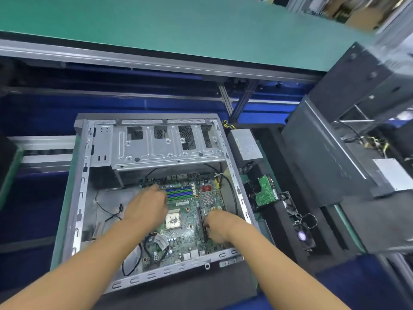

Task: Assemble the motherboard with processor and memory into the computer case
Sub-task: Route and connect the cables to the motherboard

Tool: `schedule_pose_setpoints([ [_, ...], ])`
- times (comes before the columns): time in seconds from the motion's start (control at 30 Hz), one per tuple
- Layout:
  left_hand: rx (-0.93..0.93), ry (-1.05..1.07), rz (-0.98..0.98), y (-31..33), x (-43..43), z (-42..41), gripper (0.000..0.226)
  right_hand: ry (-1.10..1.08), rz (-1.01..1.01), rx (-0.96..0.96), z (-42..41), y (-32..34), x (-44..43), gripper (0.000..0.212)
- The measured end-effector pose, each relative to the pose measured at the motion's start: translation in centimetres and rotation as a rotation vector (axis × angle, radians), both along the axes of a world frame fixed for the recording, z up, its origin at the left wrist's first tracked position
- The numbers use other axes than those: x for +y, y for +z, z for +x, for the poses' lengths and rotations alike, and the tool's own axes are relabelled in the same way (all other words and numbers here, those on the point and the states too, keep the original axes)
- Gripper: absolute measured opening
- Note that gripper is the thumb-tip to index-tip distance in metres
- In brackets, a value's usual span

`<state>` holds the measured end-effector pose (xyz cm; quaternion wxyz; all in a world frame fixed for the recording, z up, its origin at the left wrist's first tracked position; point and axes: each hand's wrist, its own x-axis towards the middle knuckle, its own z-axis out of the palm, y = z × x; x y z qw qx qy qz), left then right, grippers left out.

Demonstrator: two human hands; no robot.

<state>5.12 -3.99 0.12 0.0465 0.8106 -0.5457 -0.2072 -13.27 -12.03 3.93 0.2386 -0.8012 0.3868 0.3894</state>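
The motherboard lies inside the case. The left hand rests flat on its left edge, and the right hand grips its right side with curled fingers.

Black foam mat, computer case on it, power supply, hard drive, fan just beside

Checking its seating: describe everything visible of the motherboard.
The motherboard, a green board, lies flat inside the open grey case. It carries blue and green memory slots at its far edge, a silver heatsink and a pale square processor. The left hand rests on it; the right hand touches its long black slot with curled fingers.
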Motion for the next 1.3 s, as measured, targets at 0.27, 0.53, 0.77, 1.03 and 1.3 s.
schedule_pose_setpoints([
  [0.27,0.082,-0.273,-0.181,0.3,-4.4,-1.8,0.040,-0.133,-0.177,-0.164,0.5,0.9,0.0,0.039],
  [0.53,0.025,-0.050,0.214,0.7,-7.9,-0.6,0.021,-0.138,-0.124,-0.139,0.3,0.1,0.0,0.043],
  [0.77,-0.060,-0.028,0.410,0.4,-5.9,3.7,0.023,-0.124,-0.100,-0.160,0.3,-0.3,-0.1,0.049],
  [1.03,-0.073,-0.112,0.444,2.2,-2.3,6.2,0.020,-0.122,-0.058,-0.300,0.6,-0.5,-0.3,0.036],
  [1.3,0.119,0.053,0.279,1.4,-2.3,6.4,0.009,-0.345,-0.025,-0.485,2.6,-0.7,-1.9,0.033],
])
